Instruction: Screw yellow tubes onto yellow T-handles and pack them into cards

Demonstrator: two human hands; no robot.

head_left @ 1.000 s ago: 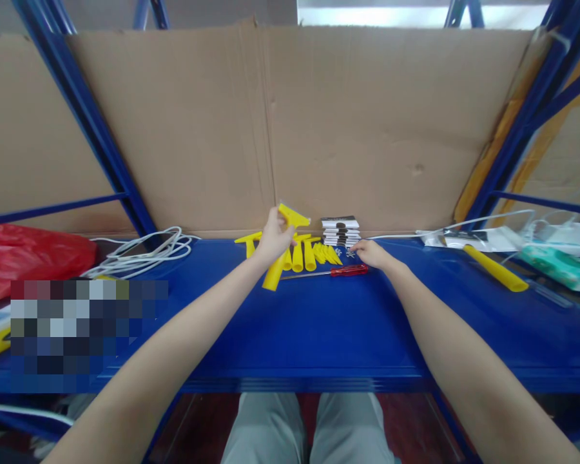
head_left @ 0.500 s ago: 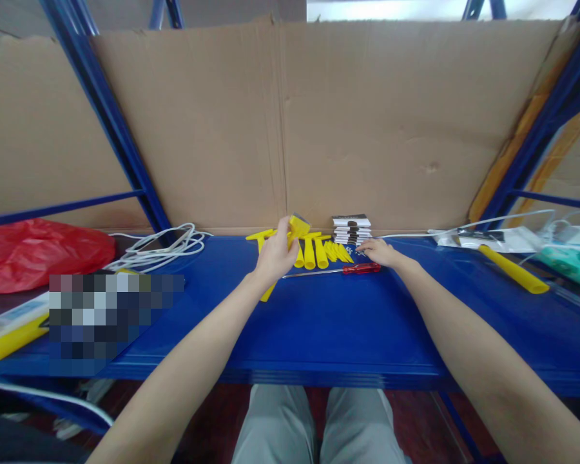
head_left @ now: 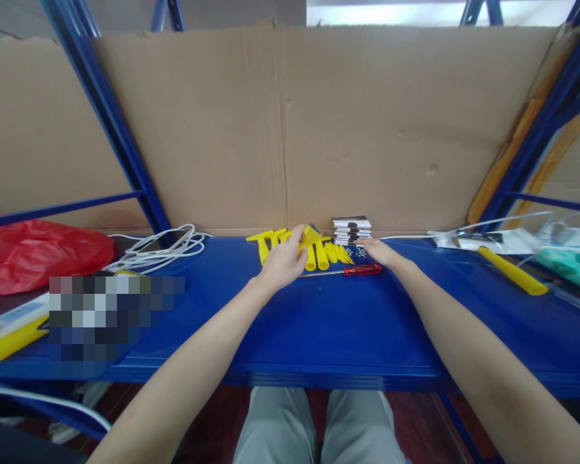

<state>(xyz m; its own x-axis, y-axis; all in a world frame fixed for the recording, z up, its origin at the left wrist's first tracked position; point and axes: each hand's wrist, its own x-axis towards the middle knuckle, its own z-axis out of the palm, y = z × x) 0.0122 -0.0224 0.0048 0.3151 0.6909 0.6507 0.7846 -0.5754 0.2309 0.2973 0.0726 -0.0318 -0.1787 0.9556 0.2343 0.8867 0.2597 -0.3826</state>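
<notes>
My left hand (head_left: 285,261) is closed around a yellow scraper (head_left: 312,231) with a wide head and a dark blade-like edge; its handle is mostly hidden by the hand. Behind and beside that hand lie several yellow T-shaped handles (head_left: 323,259). My right hand (head_left: 383,251) reaches to the small screws (head_left: 360,252), fingers stretched out by the front of a stack of small white-and-black packs (head_left: 351,231). Between the hands are flat yellow pieces (head_left: 339,253) in a row. A red-handled screwdriver (head_left: 362,269) lies in front of them, its shaft pointing left.
A blue shelf (head_left: 338,328) carries everything, backed by a tall cardboard sheet (head_left: 367,129). At left are a red plastic bag (head_left: 43,254) and a coiled white cable (head_left: 174,248). To the right lie another yellow handle (head_left: 512,270) and a green packet (head_left: 570,267).
My left hand has moved slightly right and lower with the scraper, whose head now tilts more to the right. The right hand has shifted only a little near the screws.
</notes>
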